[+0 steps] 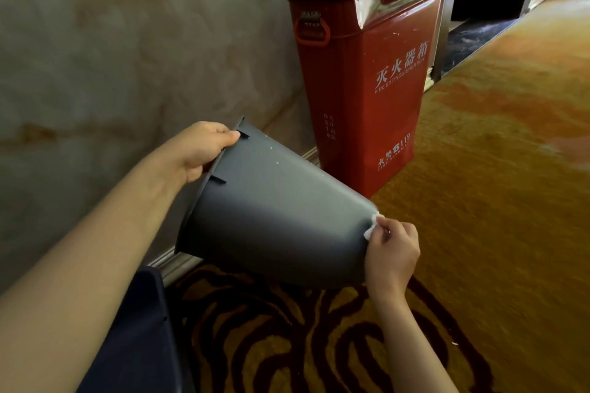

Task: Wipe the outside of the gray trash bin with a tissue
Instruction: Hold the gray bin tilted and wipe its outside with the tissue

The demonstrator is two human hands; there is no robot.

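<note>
Head view: the gray tapered plastic trash bin (274, 220) is held on its side above the patterned carpet (319, 344), near the red metal fire extinguisher box (367, 73). The left hand (198, 150) clamps the rim. The right hand (394, 252) pinches a small white tissue (371, 228) against the base edge. The bin appears light, stiff and smooth; the rim is the secure hold.
</note>
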